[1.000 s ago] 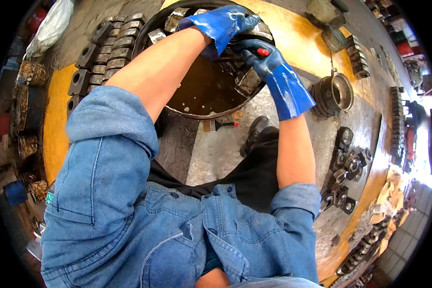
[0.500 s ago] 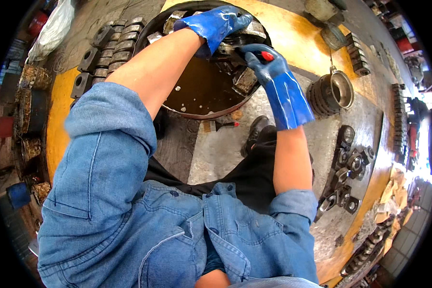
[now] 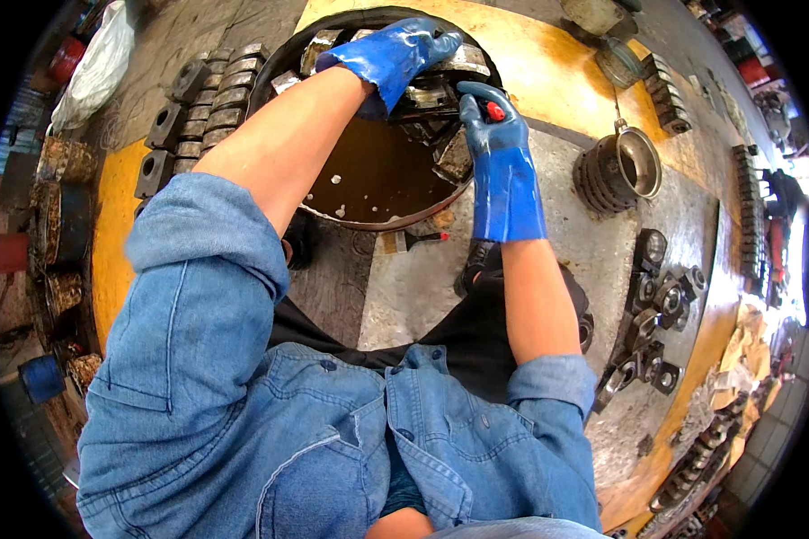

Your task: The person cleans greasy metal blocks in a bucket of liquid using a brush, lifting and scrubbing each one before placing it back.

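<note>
A round basin of brown liquid holds several blocky metal parts. My left hand, in a blue rubber glove, reaches over its far side and grips a dark, wet metal block; some fingers are hidden behind the glove. At the basin's right rim, my right hand, gloved alike, is closed around a brush whose red handle end shows. The brush's bristles are hard to make out by the block. Another metal block leans inside the basin's right wall.
On the floor before the basin lies a flat paintbrush. Stacked metal blocks stand at the left. A metal pot-like cylinder stands at the right, with several bearing housings nearer me. A white bag sits far left.
My right hand has turned more upright and shifted slightly, the brush's red end moving a little left and down. My left hand stays over the block, moved slightly left.
</note>
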### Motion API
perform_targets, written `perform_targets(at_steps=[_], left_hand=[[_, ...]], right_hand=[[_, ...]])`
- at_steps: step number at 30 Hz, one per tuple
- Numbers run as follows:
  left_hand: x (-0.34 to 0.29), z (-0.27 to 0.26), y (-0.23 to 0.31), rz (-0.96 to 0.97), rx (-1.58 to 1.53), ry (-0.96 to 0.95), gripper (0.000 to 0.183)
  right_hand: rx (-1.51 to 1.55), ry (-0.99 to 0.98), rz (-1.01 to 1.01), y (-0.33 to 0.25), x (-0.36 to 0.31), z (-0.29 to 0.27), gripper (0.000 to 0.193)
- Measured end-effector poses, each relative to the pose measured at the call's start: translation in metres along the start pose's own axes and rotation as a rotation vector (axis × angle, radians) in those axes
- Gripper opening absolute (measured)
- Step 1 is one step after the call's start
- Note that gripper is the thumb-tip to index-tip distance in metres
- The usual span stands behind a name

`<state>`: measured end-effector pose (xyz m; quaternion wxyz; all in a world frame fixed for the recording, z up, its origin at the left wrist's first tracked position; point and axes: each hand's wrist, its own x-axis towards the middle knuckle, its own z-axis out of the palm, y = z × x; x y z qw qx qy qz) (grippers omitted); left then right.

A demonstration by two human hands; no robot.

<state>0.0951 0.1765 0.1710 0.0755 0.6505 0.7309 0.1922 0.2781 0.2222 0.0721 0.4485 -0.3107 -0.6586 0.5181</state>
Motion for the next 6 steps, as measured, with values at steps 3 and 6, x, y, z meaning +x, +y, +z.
perform_targets(at_steps=[3,6], left_hand=[[0.005,0.006,-0.009,-0.086,-0.166,-0.007,0.052],[-0.004,-0.012,0.015,-0.121,-0.162,-0.088,0.051]], right_hand=[[-0.079,0.096,0.218,-0.004,0.004,0.012,0.016],[-0.243,0.047,0.225,-0.038,-0.005,-0.007,0.018]])
